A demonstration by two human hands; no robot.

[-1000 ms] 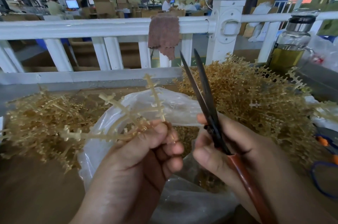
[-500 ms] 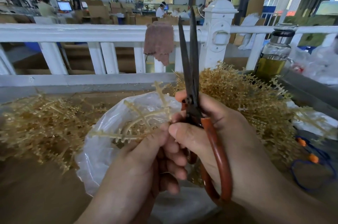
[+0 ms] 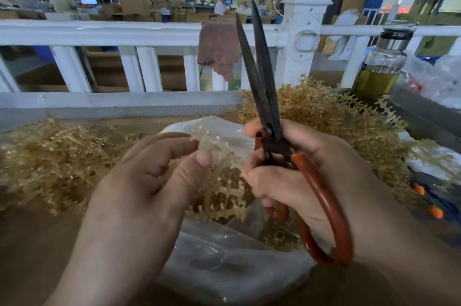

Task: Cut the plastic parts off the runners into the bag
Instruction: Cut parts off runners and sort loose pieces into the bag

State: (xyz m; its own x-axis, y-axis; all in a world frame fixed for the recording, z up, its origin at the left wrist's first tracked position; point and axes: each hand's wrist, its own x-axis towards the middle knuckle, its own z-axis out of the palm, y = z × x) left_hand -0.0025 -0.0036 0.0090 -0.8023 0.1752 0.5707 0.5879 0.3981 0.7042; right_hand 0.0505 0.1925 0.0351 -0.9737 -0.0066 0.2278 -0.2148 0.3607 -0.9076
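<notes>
**Holding scissors upright above the parts bag**

Over the remote feed I saw a heap of amber runners (image 3: pixel 50 161) lying far left on the brown bench (image 3: pixel 37 243). The left hand (image 3: pixel 149 181) hovered beside it, fingers loose and slightly spread, thumb apart from the forefinger. I could not tell whether it touched the blurred runner (image 3: pixel 225 193) just right of the thumb. That runner hung over the mouth of the clear plastic bag (image 3: pixel 224 268) between the hands. The right hand (image 3: pixel 299 181) gripped the red-handled scissors (image 3: pixel 273 141), fingers curled round the handles, dark blades pointing up and nearly closed. A larger heap (image 3: pixel 324 116) rose behind, with a glass bottle (image 3: pixel 381 63) beyond.
</notes>
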